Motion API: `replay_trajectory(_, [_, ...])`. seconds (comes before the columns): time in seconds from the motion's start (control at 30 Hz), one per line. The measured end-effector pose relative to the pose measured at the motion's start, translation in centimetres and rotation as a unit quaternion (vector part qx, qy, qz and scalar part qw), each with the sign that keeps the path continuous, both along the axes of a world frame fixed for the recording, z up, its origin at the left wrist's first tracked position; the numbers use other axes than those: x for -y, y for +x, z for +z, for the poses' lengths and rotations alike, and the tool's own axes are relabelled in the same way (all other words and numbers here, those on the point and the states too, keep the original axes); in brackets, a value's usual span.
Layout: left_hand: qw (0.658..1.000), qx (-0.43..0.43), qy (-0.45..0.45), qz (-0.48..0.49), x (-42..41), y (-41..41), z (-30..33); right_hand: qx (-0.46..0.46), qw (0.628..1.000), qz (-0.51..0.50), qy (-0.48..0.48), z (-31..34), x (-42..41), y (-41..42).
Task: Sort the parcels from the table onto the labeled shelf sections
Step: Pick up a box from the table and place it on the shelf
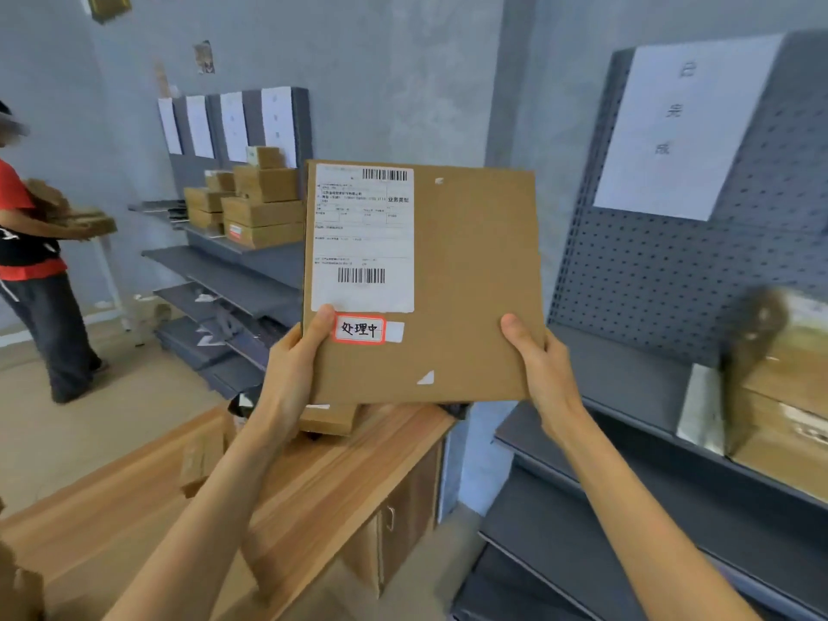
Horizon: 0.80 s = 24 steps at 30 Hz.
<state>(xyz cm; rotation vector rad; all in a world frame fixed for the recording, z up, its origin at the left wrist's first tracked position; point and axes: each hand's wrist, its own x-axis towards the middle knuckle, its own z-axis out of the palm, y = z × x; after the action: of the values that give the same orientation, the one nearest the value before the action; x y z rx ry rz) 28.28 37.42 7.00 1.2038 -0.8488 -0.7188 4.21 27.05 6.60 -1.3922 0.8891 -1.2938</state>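
both arms reach forward; left hand and right hand grasp the flat parcel upright by its lower corners, wooden table below them.

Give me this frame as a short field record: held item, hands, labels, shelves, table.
held item: flat cardboard parcel, held upright facing the camera
left hand: left hand grips the lower left edge, thumb on the front
right hand: right hand grips the lower right edge, thumb on the front
labels: white shipping label; red-bordered sticker reading 处理中
right shelf: sign reading 已完成
far shelf: stacked boxes, blurred paper signs above
table: wooden table below the parcel
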Motion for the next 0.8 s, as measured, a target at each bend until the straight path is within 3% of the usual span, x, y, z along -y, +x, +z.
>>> replay_trajectory(0.3, [0.989,0.004,-0.025,-0.143,4.9,-11.9,2.6,-0.016,0.984,-0.177,-0.014,3.2,-4.0,-14.1])
replay_trajectory(0.8, [0.955,0.017,-0.030,-0.296,5.7,-32.9,5.5,-0.009,0.942,-0.335,-0.023,5.6,-12.5,-33.7])
